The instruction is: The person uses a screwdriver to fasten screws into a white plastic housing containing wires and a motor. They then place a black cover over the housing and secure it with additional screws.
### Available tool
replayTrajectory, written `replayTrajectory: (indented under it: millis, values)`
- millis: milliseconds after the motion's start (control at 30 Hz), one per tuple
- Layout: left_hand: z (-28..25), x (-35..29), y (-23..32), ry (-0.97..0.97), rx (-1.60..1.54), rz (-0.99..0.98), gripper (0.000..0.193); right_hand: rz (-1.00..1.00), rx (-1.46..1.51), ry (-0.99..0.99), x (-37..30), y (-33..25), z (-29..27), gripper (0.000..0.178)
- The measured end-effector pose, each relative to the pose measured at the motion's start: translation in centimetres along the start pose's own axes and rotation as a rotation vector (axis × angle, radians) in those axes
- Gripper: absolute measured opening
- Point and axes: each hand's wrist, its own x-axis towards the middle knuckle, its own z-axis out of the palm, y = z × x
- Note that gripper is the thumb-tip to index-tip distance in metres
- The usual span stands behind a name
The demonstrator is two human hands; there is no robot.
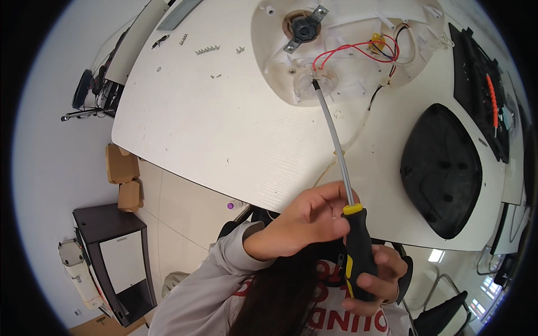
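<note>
Head view: the right hand grips the handle of the screwdriver; the left hand curls at the collar, perhaps pinching. The screwdriver crosses the table's near edge, tip at the white shell. Its shaft looks stiff, its handle grippy: hold there.

White shell: was cut off at top.
Screwdriver tip: was too small to tell.
Right hand: hid partly behind the handle.
</note>
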Motion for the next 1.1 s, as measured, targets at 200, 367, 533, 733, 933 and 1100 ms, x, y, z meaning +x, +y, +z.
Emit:
replayTrajectory:
  millis: [200,367,533,733,933,1100]
  values:
    - [-0.2,-0.3,-0.3,-0.007,-0.058,0.020,0.041,0.053,-0.030,0.045,1.3,-0.6,0.4,0.055]
    - [0.4,-0.5,0.0,0.039,-0.138,-0.002,0.048,0.044,0.038,-0.042,1.7,-1.0,-1.0,0.053]
    - [1.1,-0.6,0.7,0.012,-0.203,0.051,0.053,0.002,0.116,-0.052,0.5,-1.1,-1.4,0.067]
    - [0.2,-1.1,-0.6,-0.091,-0.224,0.047,0.050,-0.007,0.000,-0.102,2.1,-2.1,-1.0,0.028]
    - [0.7,-1.0,0.1,-0.025,-0.301,-0.006,0.040,0.056,-0.137,0.233,1.5,-1.2,1.8,0.044]
    - [0.3,-1.3,-0.2,-0.025,-0.334,-0.005,0.045,0.080,0.032,0.009,1.4,-1.2,-0.3,0.059]
